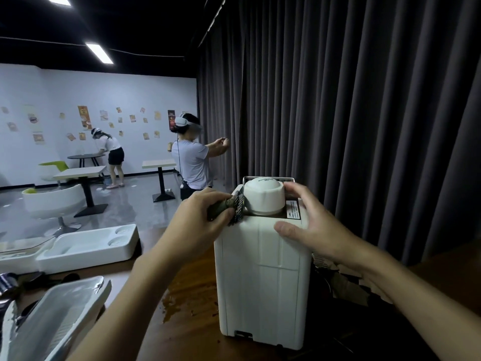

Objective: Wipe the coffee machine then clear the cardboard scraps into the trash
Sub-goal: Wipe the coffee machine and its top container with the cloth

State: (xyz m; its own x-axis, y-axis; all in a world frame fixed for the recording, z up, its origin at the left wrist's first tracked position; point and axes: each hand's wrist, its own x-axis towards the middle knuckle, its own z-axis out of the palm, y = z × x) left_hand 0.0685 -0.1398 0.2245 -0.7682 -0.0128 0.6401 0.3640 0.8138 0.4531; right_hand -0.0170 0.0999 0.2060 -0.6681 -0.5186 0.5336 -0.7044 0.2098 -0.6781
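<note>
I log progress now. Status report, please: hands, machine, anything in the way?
Left hand grips cloth on machine top. Right hand steadies machine. Cup on top crowds cloth. Scraps beside machine, uncleared.

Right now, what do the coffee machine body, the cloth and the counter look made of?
Coffee machine body: white plastic, matte, going by its moulded seams and ribs.
Cloth, gripped in the left hand: woven fabric, dark-and-light pattern, softly bunched; fibre unclear.
Counter: wood or wood-look veneer, glossy, with reddish-brown grain and reflections.
</note>
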